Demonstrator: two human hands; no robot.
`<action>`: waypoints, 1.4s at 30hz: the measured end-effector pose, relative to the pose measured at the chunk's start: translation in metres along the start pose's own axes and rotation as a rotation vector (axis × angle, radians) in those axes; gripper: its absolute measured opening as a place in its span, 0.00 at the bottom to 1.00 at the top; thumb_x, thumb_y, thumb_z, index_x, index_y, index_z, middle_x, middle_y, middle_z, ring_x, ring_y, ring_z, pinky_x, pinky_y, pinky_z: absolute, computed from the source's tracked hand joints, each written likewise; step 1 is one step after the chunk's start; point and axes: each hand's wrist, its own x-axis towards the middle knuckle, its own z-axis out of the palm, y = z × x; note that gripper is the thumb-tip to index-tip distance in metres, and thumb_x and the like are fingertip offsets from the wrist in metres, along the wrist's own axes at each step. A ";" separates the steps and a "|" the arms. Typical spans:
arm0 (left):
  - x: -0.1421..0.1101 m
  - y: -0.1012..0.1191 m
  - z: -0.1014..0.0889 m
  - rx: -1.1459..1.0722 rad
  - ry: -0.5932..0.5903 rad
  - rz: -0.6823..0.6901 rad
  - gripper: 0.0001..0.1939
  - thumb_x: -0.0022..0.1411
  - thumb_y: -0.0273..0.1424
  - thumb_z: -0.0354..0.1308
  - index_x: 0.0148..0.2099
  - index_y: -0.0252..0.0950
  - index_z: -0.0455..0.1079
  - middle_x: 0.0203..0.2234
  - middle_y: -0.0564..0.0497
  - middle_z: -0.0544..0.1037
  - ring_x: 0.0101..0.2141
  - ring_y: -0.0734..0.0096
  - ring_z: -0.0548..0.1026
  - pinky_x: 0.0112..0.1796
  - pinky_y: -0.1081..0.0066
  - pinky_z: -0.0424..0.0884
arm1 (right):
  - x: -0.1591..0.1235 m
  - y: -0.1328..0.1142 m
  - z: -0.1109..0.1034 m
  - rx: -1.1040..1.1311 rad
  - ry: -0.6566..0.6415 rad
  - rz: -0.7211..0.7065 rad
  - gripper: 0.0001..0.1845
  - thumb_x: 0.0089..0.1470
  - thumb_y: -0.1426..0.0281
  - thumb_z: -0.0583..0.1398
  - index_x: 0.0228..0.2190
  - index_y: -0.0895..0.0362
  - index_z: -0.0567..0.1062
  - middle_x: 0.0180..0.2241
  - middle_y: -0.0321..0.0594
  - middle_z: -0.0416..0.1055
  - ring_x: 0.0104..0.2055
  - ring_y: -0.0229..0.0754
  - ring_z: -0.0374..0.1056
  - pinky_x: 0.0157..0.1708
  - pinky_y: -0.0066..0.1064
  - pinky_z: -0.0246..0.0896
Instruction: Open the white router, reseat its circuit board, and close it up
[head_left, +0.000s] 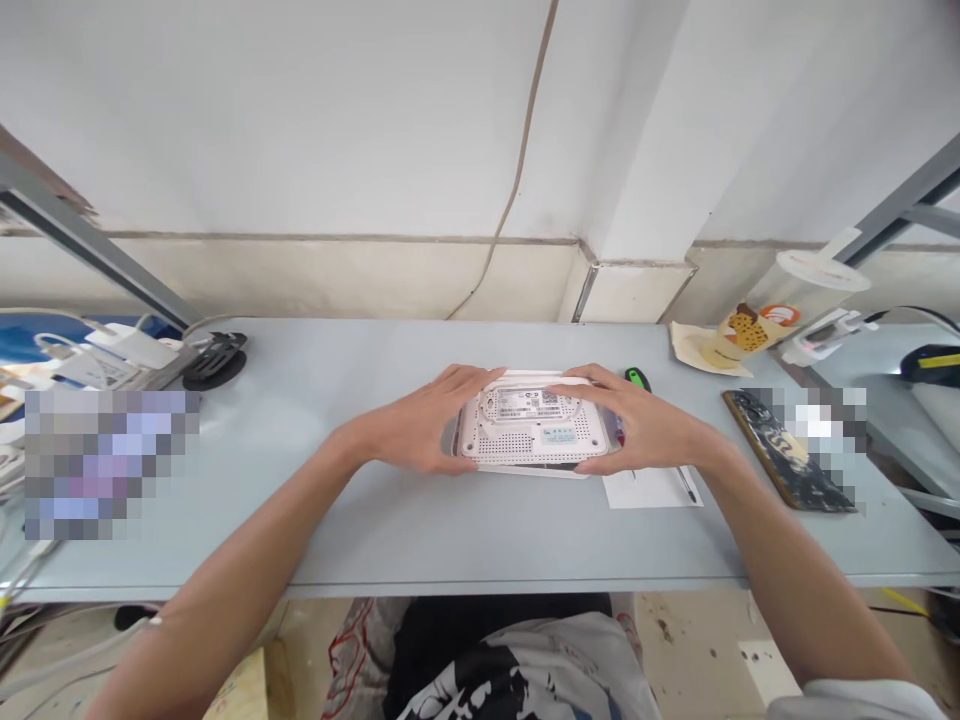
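Note:
A white router-like plastic box, vented and labelled on the face turned up, is held between my two hands over the table. My left hand grips its left end, thumb at the near edge and fingers at the far edge. On the right end, my right hand has its thumb along the near edge and its fingers over the far top corner. A gap shows along the box's near edge, above a white lower part. Beside my right hand lie a white paper, a pen and a green-and-black tool handle.
At the right stand a drink cup on cardboard and a dark patterned phone-like slab. White adapters with cables, a black stand and a blurred-out screen occupy the left. The grey table meets a wall behind.

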 end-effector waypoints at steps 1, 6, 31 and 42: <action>0.000 -0.003 0.002 -0.005 -0.007 0.001 0.57 0.57 0.42 0.70 0.79 0.43 0.42 0.69 0.39 0.62 0.68 0.40 0.60 0.64 0.45 0.64 | 0.001 0.000 0.002 -0.028 0.001 -0.002 0.52 0.49 0.45 0.71 0.70 0.39 0.61 0.71 0.46 0.55 0.69 0.64 0.59 0.66 0.60 0.59; 0.000 -0.010 0.005 -0.039 0.005 0.073 0.54 0.55 0.39 0.70 0.77 0.44 0.48 0.68 0.40 0.64 0.67 0.40 0.60 0.64 0.46 0.64 | 0.003 -0.002 0.014 -0.176 -0.024 -0.029 0.58 0.48 0.40 0.69 0.72 0.45 0.58 0.70 0.55 0.56 0.71 0.67 0.55 0.65 0.65 0.58; 0.005 -0.013 0.007 0.005 0.467 0.017 0.28 0.64 0.46 0.69 0.63 0.44 0.75 0.56 0.46 0.81 0.55 0.54 0.80 0.55 0.60 0.76 | 0.020 0.014 0.015 0.127 0.419 -0.156 0.46 0.54 0.36 0.63 0.65 0.47 0.67 0.62 0.47 0.72 0.62 0.61 0.69 0.60 0.57 0.65; 0.005 -0.013 0.007 -0.003 0.522 -0.001 0.23 0.65 0.44 0.68 0.60 0.43 0.77 0.51 0.45 0.84 0.45 0.58 0.83 0.44 0.64 0.78 | 0.027 0.013 0.036 -0.068 0.652 -0.332 0.26 0.65 0.61 0.66 0.62 0.46 0.69 0.54 0.41 0.80 0.54 0.50 0.77 0.50 0.44 0.75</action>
